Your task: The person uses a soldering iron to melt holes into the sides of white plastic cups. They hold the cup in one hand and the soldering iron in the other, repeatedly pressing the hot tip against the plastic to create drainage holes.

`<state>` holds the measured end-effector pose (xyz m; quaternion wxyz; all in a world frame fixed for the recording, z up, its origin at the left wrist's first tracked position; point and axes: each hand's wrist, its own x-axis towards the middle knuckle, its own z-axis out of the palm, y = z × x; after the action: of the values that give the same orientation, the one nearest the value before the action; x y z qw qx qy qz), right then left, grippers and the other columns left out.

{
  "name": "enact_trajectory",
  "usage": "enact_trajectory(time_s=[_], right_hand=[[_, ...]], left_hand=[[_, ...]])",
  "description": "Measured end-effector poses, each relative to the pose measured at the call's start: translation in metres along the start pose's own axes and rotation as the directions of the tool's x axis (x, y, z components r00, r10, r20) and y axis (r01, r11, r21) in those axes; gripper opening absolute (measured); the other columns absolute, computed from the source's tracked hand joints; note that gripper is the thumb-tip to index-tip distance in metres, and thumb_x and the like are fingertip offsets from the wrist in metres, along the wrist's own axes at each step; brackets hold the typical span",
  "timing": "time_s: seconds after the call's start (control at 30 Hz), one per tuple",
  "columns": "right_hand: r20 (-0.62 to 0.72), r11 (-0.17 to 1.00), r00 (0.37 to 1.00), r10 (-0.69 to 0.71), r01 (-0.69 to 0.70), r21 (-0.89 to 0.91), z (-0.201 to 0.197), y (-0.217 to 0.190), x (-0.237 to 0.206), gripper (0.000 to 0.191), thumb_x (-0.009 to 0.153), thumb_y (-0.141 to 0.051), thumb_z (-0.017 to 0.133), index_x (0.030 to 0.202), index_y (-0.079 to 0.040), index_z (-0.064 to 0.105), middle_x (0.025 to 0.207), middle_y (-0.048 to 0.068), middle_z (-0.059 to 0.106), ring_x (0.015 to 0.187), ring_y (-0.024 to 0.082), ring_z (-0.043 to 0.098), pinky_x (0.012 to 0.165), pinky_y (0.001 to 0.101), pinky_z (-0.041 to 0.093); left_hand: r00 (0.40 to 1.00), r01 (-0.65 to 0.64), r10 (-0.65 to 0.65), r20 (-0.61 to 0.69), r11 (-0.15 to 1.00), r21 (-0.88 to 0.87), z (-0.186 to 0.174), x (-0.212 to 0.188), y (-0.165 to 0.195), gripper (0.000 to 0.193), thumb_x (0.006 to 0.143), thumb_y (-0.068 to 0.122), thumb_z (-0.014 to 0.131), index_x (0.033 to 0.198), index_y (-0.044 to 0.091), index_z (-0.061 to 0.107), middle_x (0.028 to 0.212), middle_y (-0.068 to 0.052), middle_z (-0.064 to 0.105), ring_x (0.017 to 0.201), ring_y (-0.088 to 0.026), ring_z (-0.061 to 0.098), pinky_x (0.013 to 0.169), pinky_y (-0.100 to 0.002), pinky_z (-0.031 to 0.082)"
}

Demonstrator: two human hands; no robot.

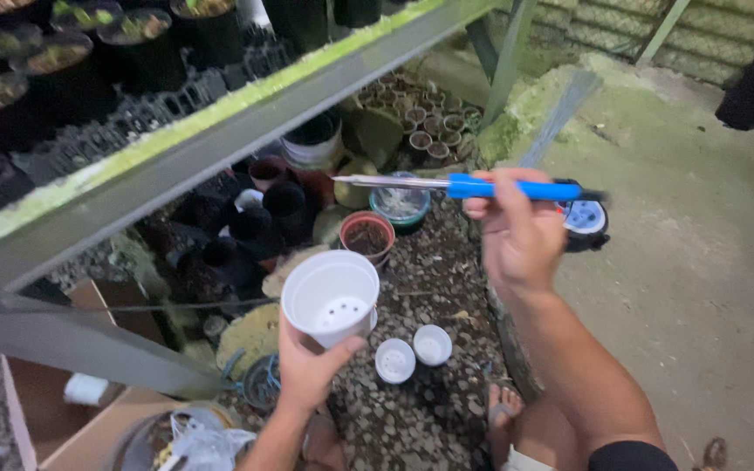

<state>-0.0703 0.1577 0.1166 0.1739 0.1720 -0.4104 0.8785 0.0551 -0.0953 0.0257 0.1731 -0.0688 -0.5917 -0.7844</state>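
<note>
Fingers of left hand (307,371) wrap the white perforated plastic pot (331,298), tilted mouth-up so its drain holes show, while right hand (517,235) pinches a blue-handled soldering iron (473,187) level above it, over gravel (429,410).

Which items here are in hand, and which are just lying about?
In hand:
- white plastic pot, in left hand
- blue-handled tool, in right hand

Lying about:
- two small white pots on gravel
- terracotta pot
- black pots
- cardboard box
</note>
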Motion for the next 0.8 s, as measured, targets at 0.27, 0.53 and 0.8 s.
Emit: enact_trajectory(time_s=[0.27, 0.53, 0.8], right_hand=[[0.177, 0.821, 0.863, -0.473, 0.504, -0.268, -0.030, -0.074, -0.063, 0.022, 0.112, -0.011, 0.070, 0.120, -0.003, 0.051, 0.106, 0.022, 0.065, 0.072, 0.022, 0.065, 0.068, 0.0322, 0.061], [0.060, 0.892, 0.926, -0.373, 0.375, -0.252, -0.074, -0.088, -0.072, 0.020, 0.116, -0.011, 0.068, 0.124, -0.002, 0.052, 0.111, 0.023, 0.065, 0.079, 0.025, 0.067, 0.074, 0.0332, 0.060], [0.005, 0.882, 0.915, -0.404, 0.391, -0.262, -0.093, -0.103, -0.077, 0.017, 0.118, -0.010, 0.066, 0.123, -0.001, 0.052, 0.106, 0.021, 0.063, 0.079, 0.024, 0.066, 0.073, 0.0322, 0.060]], left_hand=[[0.990, 0.084, -0.076, 0.121, 0.994, -0.063, 0.004, -0.006, -0.030, 0.106, 0.059, 0.003, 0.093, 0.148, -0.001, 0.036, 0.139, -0.017, 0.059, 0.128, -0.027, 0.062, 0.108, -0.044, 0.052], [0.896, 0.173, -0.128, 0.425, 0.983, -0.068, 0.013, -0.010, -0.045, 0.112, 0.053, 0.014, 0.096, 0.150, -0.005, 0.043, 0.139, -0.020, 0.064, 0.128, -0.031, 0.065, 0.112, -0.048, 0.051], [0.873, 0.146, -0.129, 0.471, 0.989, 0.001, 0.040, -0.001, -0.051, 0.113, 0.052, 0.019, 0.098, 0.149, -0.004, 0.044, 0.138, -0.016, 0.065, 0.128, -0.027, 0.065, 0.112, -0.045, 0.051]])
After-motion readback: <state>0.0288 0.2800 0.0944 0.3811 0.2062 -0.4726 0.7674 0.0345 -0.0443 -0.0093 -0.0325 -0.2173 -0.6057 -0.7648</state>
